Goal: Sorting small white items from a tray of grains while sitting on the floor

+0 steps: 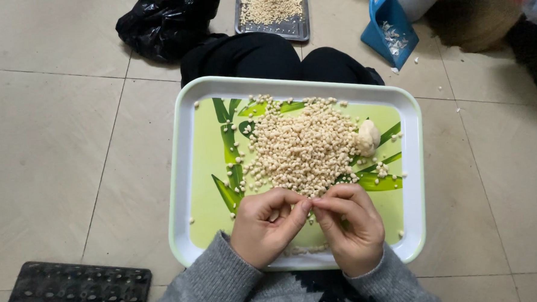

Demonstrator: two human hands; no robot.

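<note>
Pinching little dough balls over the tray

Left hand (266,226) and right hand (350,226) meet fingertip to fingertip, curled tight on a tiny dough bit near the green tray's (182,173) front edge; the pellet pile (304,149) sits mid-tray, the dough lump (368,137) towards its right edge.

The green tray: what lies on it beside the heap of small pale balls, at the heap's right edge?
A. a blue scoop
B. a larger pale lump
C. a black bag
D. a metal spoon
B: a larger pale lump rests against the right edge of the heap of small pale balls on the green tray.
</note>
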